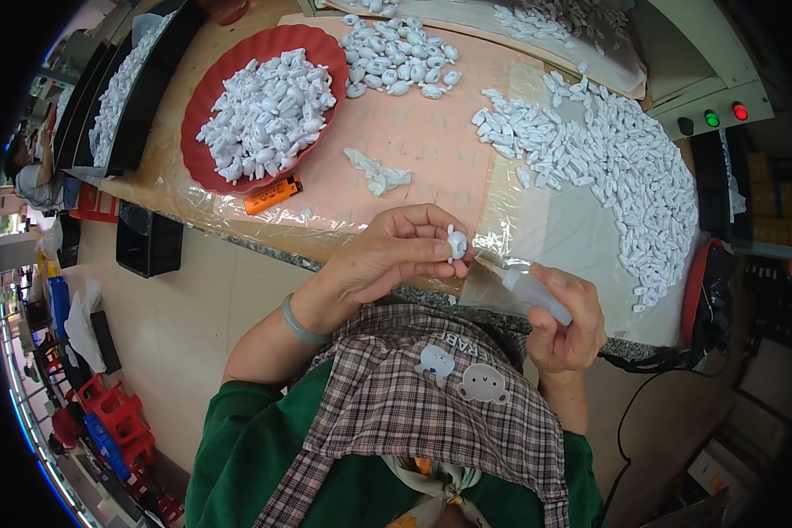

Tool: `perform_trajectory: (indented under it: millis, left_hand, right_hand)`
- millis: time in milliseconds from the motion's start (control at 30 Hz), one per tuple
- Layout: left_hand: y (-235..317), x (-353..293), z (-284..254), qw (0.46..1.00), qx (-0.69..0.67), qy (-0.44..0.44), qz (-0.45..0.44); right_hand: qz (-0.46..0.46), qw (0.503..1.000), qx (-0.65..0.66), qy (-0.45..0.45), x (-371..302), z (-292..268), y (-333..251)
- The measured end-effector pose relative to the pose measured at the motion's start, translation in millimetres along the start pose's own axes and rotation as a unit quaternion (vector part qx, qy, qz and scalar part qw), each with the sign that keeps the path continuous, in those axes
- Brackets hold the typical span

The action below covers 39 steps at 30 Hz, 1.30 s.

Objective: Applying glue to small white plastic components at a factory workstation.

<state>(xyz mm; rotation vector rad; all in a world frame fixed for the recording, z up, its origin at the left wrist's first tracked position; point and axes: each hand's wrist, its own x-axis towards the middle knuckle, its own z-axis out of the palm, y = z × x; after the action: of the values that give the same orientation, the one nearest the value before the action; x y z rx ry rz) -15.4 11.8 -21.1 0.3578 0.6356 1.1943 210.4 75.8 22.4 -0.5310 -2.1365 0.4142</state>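
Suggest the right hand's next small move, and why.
Probably ease the bottle slightly left, toward the small white piece: the left hand pinches that piece, and the right hand grips the bottle with its nozzle angled that way, seemingly just short of touching.

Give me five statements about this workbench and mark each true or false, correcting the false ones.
1. The left hand holds a small white figurine-like piece. True.
2. The squeeze bottle is in the left hand too. False: the right hand holds it.
3. The scalloped red bowl is heaped with white pieces. True.
4. The orange oblong object lies inside the bowl. False: it lies outside, by the rim.
5. A pale bangle circles the left wrist. True.
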Motion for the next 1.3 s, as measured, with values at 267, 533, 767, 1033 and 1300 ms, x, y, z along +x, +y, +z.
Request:
perform_trajectory:
  millis: [267, 533, 767, 1033, 1300]
  left_hand:
    - [-1, 1, -1, 1.0, 0.01, 0.013, -0.007]
    - [2, 0, -6, 0.999, 0.008, 0.038, -0.003]
    - [3, -1, -11, 0.999, 0.002, 0.034, -0.004]
    - [3, -5, -11, 0.999, 0.003, 0.033, -0.002]
    - [4, -6, -10, 1.0, -0.021, 0.006, 0.005]
  right_hand:
    - [0.025, 0.998, 0.051, 0.015, -3, 5, 9]
    - [0.348, 0.849, 0.381, 0.111, -2, 16, 37]
    - [0.455, 0.836, 0.306, 0.017, 2, 24, 70]
    - [0.153, 0.982, -0.077, -0.078, 42, 38, 87]
    - [0.173, 0.954, -0.165, -0.182, 52, 53, 91]
